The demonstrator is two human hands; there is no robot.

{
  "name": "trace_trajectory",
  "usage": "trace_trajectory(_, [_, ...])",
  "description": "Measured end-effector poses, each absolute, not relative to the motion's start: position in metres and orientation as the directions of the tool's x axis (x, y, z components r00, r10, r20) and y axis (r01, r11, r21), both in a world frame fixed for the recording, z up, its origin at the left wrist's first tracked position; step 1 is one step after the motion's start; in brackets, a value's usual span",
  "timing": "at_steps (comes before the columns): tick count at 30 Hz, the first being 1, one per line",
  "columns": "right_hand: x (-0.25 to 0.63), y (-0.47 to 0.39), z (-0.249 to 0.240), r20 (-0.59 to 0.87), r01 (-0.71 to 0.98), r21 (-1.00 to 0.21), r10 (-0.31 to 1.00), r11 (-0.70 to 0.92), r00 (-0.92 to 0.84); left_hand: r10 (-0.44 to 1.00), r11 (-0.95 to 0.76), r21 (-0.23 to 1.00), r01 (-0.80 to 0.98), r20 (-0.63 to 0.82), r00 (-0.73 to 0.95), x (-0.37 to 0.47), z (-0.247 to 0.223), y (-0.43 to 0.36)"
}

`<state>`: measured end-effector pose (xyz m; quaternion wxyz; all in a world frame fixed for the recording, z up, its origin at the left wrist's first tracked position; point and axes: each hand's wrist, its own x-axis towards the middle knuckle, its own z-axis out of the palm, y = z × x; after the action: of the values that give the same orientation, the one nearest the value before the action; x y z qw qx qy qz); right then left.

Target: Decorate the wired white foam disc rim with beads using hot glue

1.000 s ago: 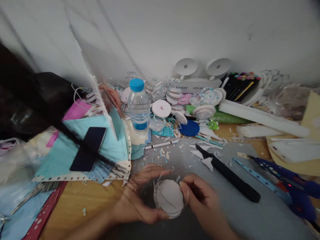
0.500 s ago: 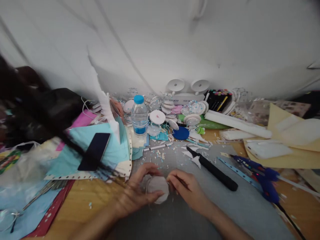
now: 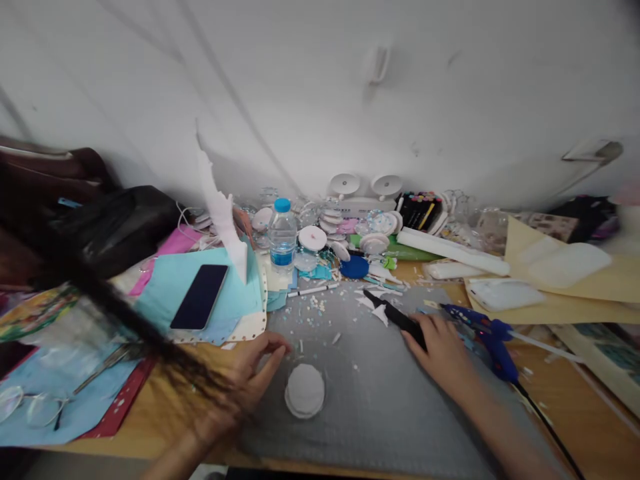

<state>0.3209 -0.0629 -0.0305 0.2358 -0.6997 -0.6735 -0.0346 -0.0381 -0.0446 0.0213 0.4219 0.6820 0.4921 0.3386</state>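
Note:
A round white disc piece point(image 3: 305, 391) lies on the grey mat point(image 3: 365, 413), touched by neither hand. My left hand point(image 3: 263, 363) rests at the mat's left edge, just up and left of the disc, its fingers curled with thumb and fingertips close together; whether anything small is between them is too small to tell. My right hand point(image 3: 437, 343) is wrapped over the handle of a black tool point(image 3: 395, 317), whose thin end points up and left beside torn white scraps point(image 3: 381, 313).
A blue glue gun point(image 3: 495, 340) with a cord lies right of my right hand. Behind stand a water bottle point(image 3: 283, 237) and white disc stacks point(image 3: 330, 223). A phone point(image 3: 200, 297) lies on blue sheets at left. Dark hair strands hang across the left side.
Both hands have let go of the white disc, which now lies on the mat. My right hand has moved right onto the black tool. My left hand has drawn back left.

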Motion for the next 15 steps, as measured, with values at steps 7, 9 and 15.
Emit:
trace_trajectory(7, [0.317, -0.062, -0.019, 0.363, 0.939, -0.344, 0.923, 0.006, 0.128, 0.962, -0.158, 0.89, 0.428, 0.04, 0.27, -0.052, 0.018, -0.052])
trace_trajectory(9, [0.318, -0.067, -0.01, 0.323, 0.893, -0.447, 0.92, -0.056, 0.22, 0.968, -0.136, 0.887, 0.441, 0.025, 0.248, -0.051, 0.019, -0.053])
trace_trajectory(15, [0.32, -0.075, 0.014, 0.228, 0.727, -0.665, 0.88, -0.172, 0.417, 0.961, -0.112, 0.906, 0.409, -0.006, 0.276, -0.046, 0.023, -0.05])
